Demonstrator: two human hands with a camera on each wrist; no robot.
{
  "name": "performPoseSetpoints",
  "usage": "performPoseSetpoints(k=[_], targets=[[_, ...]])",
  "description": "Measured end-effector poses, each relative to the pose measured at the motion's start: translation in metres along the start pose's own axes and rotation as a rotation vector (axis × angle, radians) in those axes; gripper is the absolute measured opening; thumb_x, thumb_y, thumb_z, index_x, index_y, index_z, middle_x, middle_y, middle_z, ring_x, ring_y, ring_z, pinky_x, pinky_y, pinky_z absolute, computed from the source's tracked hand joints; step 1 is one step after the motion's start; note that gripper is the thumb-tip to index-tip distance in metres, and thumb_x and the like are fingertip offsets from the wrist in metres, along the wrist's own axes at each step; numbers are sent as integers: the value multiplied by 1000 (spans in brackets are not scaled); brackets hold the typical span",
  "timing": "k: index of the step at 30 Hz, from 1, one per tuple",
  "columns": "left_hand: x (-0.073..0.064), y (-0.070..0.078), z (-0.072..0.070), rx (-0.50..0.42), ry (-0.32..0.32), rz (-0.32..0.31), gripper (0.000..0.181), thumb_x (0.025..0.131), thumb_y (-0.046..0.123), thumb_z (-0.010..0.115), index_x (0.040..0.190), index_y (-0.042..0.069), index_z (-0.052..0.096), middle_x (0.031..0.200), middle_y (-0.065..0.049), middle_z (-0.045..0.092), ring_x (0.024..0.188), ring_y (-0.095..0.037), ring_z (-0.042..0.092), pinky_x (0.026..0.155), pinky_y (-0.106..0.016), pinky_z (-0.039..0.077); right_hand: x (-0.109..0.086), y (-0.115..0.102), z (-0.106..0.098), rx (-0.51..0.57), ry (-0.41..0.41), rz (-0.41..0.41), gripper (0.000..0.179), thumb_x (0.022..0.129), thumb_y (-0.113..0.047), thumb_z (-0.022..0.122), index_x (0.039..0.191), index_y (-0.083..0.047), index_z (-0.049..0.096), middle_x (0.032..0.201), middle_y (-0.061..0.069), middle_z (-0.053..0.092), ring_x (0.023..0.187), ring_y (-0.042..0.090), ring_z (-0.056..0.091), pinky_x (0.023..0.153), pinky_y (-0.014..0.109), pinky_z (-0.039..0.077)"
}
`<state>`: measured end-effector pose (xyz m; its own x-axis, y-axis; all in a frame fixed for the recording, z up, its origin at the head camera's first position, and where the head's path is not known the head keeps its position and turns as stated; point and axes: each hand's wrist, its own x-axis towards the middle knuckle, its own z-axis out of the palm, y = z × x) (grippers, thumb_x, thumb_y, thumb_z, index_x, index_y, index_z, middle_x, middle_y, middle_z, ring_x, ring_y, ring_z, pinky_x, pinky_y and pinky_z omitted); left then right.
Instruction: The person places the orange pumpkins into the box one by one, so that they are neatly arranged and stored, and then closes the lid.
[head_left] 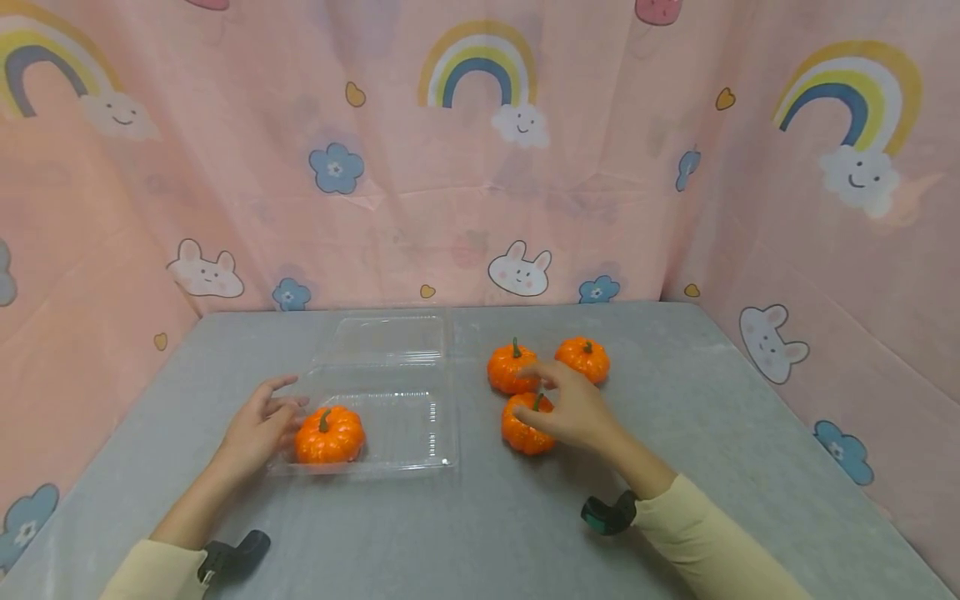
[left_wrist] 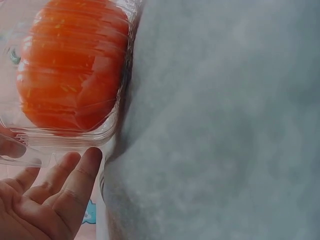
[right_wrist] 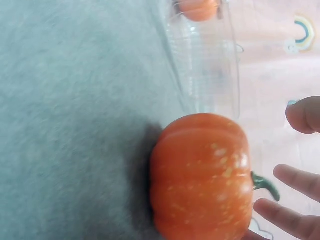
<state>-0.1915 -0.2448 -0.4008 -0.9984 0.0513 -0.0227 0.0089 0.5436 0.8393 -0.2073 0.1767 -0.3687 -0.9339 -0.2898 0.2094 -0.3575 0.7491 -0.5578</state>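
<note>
A clear plastic clamshell box lies unfolded, with a small orange pumpkin with a green stem in its near left corner. My left hand is at the box's left edge; in the left wrist view its extended fingers reach right to the ridged plastic rim. To the right of the box, my right hand hovers over a near pumpkin, thumb and fingers spread apart. In the right wrist view, fingertips come close to that pumpkin's stem without curling around it.
Two more pumpkins stand just behind, one at the back left and another at the back right. The box's lid lies flat toward the far edge of the grey table. Pink patterned curtains enclose the table's back and sides.
</note>
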Motion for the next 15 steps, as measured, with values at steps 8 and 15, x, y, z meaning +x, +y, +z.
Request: performPoseSetpoints(k=[8,15], targets=[[0,0,0,7,1,2,55,104,32,35,151,8,22,141,-28,47,113,-39,62,85,-43,57,-1,7,2,-34,-49,53,48,78,-36,73,117,-11,62,121,5,63,104,28,61,89,45,53],[0,1,-1,1,-4,-10,54,104,32,36,151,9,22,141,-28,47,113,-39,62,85,-44,57,-1,9,6,-26,-82,86,49,77,-34,75,118,-13,61,122,4,62,105,25,60,90,44,53]])
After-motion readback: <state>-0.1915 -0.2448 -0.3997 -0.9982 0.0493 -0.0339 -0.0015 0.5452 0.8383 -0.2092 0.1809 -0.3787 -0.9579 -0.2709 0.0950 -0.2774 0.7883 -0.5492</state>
